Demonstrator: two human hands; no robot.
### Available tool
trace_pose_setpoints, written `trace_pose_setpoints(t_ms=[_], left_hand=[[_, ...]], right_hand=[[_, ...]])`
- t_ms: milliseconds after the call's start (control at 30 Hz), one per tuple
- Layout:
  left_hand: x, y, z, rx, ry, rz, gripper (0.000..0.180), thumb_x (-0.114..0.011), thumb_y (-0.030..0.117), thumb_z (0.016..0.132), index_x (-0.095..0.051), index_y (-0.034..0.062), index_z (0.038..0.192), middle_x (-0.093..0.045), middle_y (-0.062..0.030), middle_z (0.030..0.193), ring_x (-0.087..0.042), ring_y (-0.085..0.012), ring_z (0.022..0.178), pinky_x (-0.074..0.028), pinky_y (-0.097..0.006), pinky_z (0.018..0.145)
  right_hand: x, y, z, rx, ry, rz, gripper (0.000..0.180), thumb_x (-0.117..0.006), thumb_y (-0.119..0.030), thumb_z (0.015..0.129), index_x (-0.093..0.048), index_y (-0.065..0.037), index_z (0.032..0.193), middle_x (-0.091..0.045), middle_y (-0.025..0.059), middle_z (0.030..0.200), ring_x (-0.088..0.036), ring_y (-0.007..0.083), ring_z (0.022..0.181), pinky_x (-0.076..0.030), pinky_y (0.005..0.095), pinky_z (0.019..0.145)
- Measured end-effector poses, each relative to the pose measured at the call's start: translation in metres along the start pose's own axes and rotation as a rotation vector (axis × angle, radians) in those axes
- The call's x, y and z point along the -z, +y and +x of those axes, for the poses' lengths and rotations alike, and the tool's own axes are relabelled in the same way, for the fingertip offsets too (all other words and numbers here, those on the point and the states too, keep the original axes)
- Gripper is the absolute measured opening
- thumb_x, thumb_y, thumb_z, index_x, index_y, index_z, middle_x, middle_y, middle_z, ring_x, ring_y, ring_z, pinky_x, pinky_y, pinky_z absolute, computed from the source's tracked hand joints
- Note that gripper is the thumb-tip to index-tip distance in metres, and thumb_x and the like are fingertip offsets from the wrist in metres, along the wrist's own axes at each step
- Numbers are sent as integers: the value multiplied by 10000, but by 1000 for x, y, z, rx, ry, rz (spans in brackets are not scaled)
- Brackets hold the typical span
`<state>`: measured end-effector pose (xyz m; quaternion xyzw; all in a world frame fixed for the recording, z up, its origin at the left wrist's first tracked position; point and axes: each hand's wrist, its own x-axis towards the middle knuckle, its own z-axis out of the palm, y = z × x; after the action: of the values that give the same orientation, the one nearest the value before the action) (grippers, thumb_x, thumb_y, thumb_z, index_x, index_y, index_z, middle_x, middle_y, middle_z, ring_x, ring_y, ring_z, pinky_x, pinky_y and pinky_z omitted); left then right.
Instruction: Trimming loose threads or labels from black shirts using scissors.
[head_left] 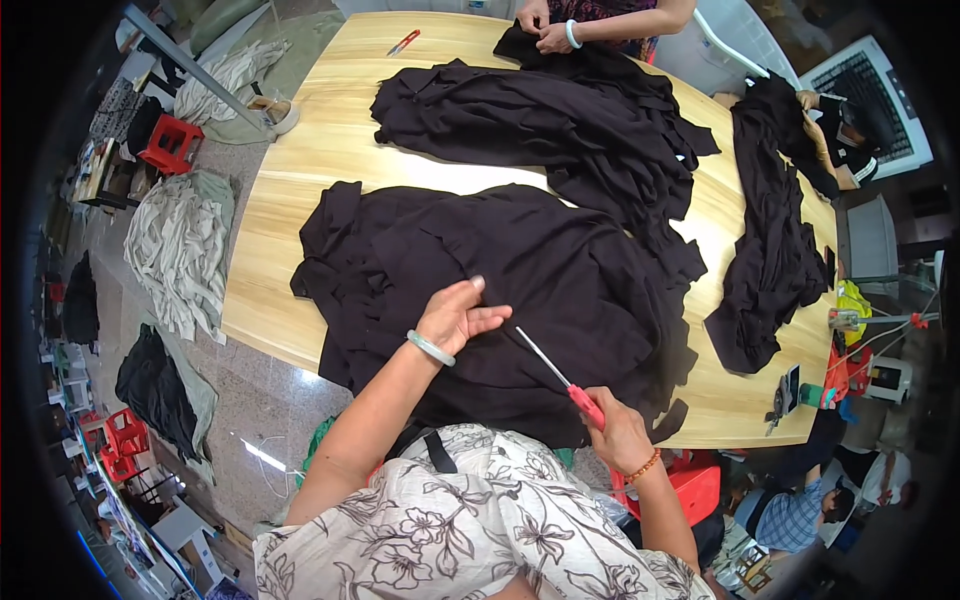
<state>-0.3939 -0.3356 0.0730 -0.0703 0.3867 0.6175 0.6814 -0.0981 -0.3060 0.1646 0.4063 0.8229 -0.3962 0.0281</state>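
Observation:
A large black garment (540,280) lies spread over the near part of a light wooden table (300,190). My left hand (455,315) rests flat on the cloth with its fingers apart, a pale green bangle on the wrist. My right hand (620,435) grips the red handle of small scissors (560,375), whose thin blades point up and left toward my left hand, just over the fabric.
More black garments (560,110) are heaped across the table, and another (770,230) hangs at the right edge. A person's hands (545,30) work cloth at the far end beside red snips (403,42). Grey and dark cloth piles and red stools lie on the floor at left.

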Motion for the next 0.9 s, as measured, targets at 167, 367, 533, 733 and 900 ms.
trace_pose_setpoints(t_ms=[167,367,533,733,900], left_hand=[[2,6,16,-94,71,25,148,-541,159,936,-502,30,877,-546,-84,797,-659,-370,884,-588,-424,735],[16,-1,21,-121,69,37,241,-514,245,953,-528,42,825,-577,-113,753,-630,-394,960,-536,-458,837],[9,-1,21,-78,58,-47,301,-427,295,985,-502,37,848,-574,-120,836,-627,-403,960,-554,-460,798],[19,-4,19,-136,56,-26,300,-433,309,982,-502,46,856,-569,-105,818,-649,-363,923,-562,-413,769],[14,-12,-4,-439,206,987,207,-596,236,887,-590,30,866,-573,-50,760,-613,-217,647,-493,-323,598]], right_hand=[[-3,-8,17,-2,57,-42,256,-601,-119,835,-503,-70,1067,-621,195,830,-607,395,793,-475,438,688],[8,-33,63,39,-68,-143,235,-588,-183,853,-514,-78,1049,-618,193,716,-611,395,708,-468,459,653],[13,-47,90,8,-62,-234,237,-582,-216,857,-520,-79,1041,-630,201,748,-623,386,737,-477,463,679],[13,-26,42,4,-147,-228,229,-593,-205,845,-525,-83,1028,-625,193,699,-626,381,689,-481,467,642],[3,-17,26,66,-45,-73,276,-603,-120,816,-520,-89,1078,-633,175,858,-618,355,825,-482,449,708]])
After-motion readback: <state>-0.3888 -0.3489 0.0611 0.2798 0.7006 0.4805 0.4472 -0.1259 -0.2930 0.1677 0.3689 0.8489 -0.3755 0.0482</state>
